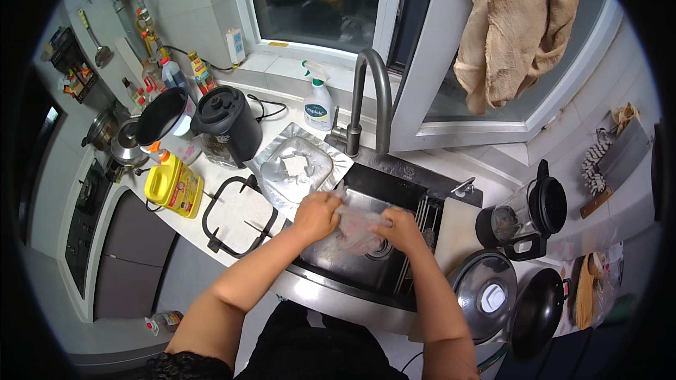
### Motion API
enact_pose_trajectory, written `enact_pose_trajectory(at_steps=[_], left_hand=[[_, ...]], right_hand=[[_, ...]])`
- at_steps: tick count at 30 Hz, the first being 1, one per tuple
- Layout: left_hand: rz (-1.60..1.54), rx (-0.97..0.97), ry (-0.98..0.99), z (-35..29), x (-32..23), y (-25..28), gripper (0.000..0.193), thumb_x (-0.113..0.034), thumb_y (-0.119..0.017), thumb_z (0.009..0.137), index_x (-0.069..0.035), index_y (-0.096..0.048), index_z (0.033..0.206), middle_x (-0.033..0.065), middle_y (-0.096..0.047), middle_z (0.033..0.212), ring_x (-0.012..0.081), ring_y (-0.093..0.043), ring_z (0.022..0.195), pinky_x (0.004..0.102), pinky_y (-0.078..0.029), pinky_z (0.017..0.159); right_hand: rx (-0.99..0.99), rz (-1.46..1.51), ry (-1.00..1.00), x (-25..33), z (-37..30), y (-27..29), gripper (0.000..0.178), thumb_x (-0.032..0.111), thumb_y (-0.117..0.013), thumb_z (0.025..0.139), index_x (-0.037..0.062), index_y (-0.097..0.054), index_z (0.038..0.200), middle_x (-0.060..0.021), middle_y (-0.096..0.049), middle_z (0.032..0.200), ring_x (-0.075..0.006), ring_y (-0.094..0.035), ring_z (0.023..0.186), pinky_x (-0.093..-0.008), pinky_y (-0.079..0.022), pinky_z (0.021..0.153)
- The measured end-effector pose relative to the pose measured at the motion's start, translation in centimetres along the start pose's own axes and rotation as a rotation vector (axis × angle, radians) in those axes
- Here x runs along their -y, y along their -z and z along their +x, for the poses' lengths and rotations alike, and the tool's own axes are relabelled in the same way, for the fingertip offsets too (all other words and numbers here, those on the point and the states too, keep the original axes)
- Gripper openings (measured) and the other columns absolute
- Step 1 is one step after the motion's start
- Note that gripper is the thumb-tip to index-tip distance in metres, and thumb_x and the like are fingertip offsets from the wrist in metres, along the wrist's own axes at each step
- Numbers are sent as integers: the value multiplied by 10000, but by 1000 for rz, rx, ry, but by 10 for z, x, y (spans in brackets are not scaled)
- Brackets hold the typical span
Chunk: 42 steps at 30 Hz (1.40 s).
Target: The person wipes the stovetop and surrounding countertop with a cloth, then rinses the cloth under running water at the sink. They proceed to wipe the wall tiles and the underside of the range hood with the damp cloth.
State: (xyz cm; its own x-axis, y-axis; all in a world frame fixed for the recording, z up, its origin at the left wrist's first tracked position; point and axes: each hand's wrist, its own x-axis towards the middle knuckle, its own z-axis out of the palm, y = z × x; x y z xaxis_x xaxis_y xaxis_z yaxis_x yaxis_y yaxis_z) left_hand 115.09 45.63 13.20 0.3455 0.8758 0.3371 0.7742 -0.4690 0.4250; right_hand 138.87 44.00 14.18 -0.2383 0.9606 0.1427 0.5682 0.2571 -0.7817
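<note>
Over the sink [331, 252], both hands grip a piece of thin, translucent, crumpled plastic [359, 229]. Whether it is a bag or a disposable glove I cannot tell. My left hand [317, 216] has closed fingers at its left side, and my right hand [400, 231] pinches its right edge. The plastic hangs between them, slightly pinkish and blurred, with the steel basin beneath. Just beyond my left hand lies a silver foil stove liner [299, 169] with a torn centre. The grey faucet [371, 98] rises behind the sink.
Left on the counter are a black pan support [239, 216], a yellow jug [174, 186] and a dark appliance [227, 123]. A spray bottle [319, 105] stands by the faucet. Rightward are a cutting board [459, 229], a blender [524, 214], a glass lid [484, 288] and a wok [539, 309].
</note>
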Motion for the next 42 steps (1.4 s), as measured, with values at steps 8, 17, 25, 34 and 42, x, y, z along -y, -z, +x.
enact_pose_trajectory(at_steps=[8, 17, 25, 34, 42], left_hand=[[-195, 64, 141, -13, 21, -11, 128, -187, -608, 842, -83, -612, 915, 158, -663, 836, 382, -623, 805, 464, -491, 704], [-764, 119, 260, -59, 19, 78, 219, -241, -627, 897, -37, -653, 972, 102, -672, 868, 210, -630, 824, 322, -491, 754], [-704, -29, -218, -164, 43, 249, 394, -294, -649, 865, -46, -616, 1170, 149, -582, 1255, 326, -556, 1146, 415, -424, 986], [225, -283, 339, -320, 177, 321, 468, -267, -447, 935, -25, -488, 1334, 189, -405, 1422, 397, -338, 1333, 587, -229, 1080], [-685, -1059, 646, -494, 299, 452, 600, -384, -365, 999, 21, -295, 1436, 190, -282, 1508, 336, -270, 1396, 449, -204, 1139]], right_hand=[[-176, -173, -70, -26, -11, -6, 152, 100, -697, 718, 38, -609, 825, -175, -637, 799, -357, -632, 758, -389, -495, 670], [-510, -390, 25, 57, -9, -21, 207, 56, -644, 755, 72, -672, 960, -166, -620, 1053, -349, -562, 994, -388, -443, 896], [-420, 1377, -341, 240, -46, -195, 572, 293, -537, 926, 73, -327, 1411, -98, -391, 1399, -258, -409, 1259, -374, -299, 1066], [523, 1104, -146, 434, -35, -422, 447, 317, -469, 942, 79, -426, 1317, -98, -485, 1296, -228, -451, 1189, -366, -336, 996], [1081, -533, 818, 664, -16, -529, 403, 334, -407, 960, 67, -522, 1240, -96, -573, 1220, -209, -474, 1158, -402, -342, 954]])
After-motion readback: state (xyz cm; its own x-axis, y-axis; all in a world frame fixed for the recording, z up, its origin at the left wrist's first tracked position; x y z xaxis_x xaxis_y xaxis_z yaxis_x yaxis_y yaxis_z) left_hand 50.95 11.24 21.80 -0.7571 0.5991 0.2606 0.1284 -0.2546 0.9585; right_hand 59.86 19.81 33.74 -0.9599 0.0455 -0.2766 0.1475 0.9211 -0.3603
